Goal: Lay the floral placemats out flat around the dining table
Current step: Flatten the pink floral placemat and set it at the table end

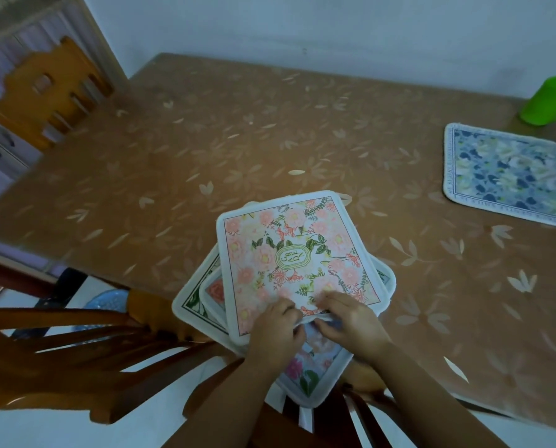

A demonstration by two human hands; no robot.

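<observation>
A: Far left, a wooden chair (48,95) stands at the table (238,130). Near left, another chair back (86,334), close to the stack.

B: And the stack?

A: Fanned pile of placemats (202,295) at the near edge, partly overhanging it. The pink floral placemat (296,253) lies on top. Left hand (278,328) pinches its near hem, fingers curled over, thumb hidden beneath. Right hand (348,321) just beside it, fingers bent, working under the same hem.

B: Separating the top one, then?

A: That's my read. To do it well: part only the top layer, check nothing below clings, then lift by the near corners so the mats underneath stay put and don't slide off the edge.

B: Anything placed yet?

A: One blue floral placemat (509,176) lies flat at the right side, near a green cup (548,101) at the far right corner. The left and far sides look free for the pink one.
</observation>
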